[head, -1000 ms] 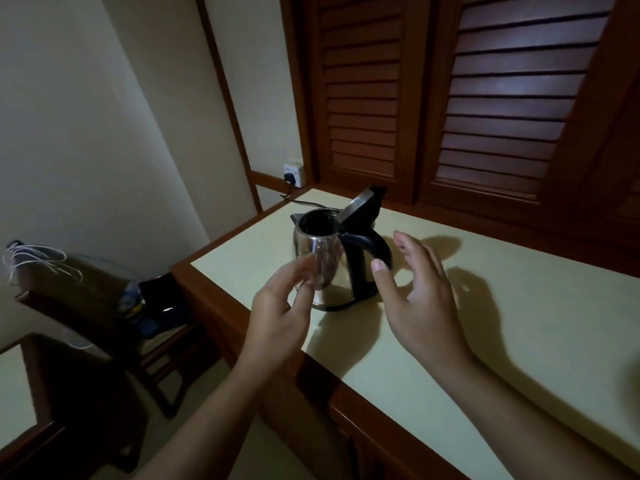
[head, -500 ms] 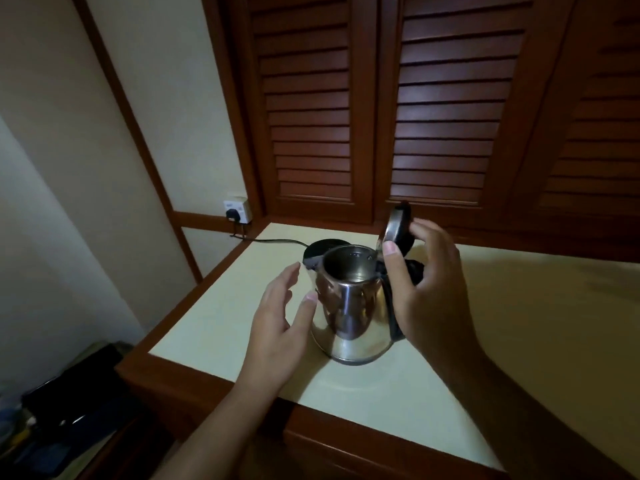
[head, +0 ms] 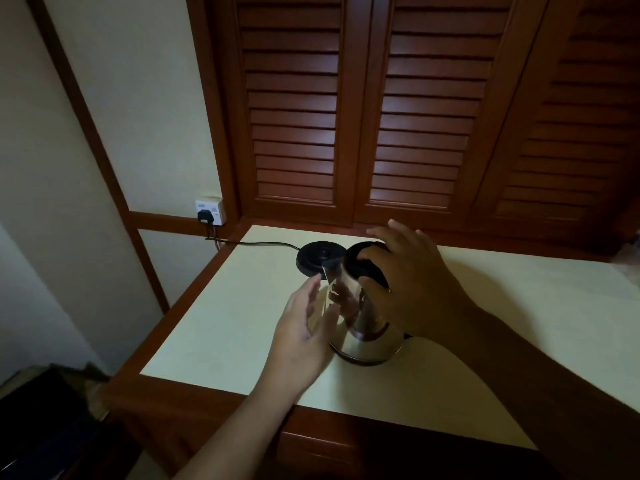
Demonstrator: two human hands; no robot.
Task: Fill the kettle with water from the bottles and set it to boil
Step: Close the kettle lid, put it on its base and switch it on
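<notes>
The steel kettle (head: pixel 363 327) stands on the cream countertop (head: pixel 242 323), off its round black base (head: pixel 320 259), which lies just behind it. Its black lid (head: pixel 356 263) is down on the body. My right hand (head: pixel 415 289) lies over the lid and handle from the right, fingers spread, thumb against the kettle's upper side. My left hand (head: pixel 304 327) is flat and open against the kettle's left wall, holding nothing. The handle is hidden under my right hand. No bottle is in view.
A black cord (head: pixel 263 244) runs from the base to a plug in the white wall socket (head: pixel 210 212) at the back left. Dark louvred wooden doors (head: pixel 381 116) rise behind the counter. The counter's wooden edge (head: pixel 221 403) drops off at front and left.
The lid, upright half a second ago, is now down under my right hand. My left hand has stayed at the kettle's left side. The view has shifted closer and higher.
</notes>
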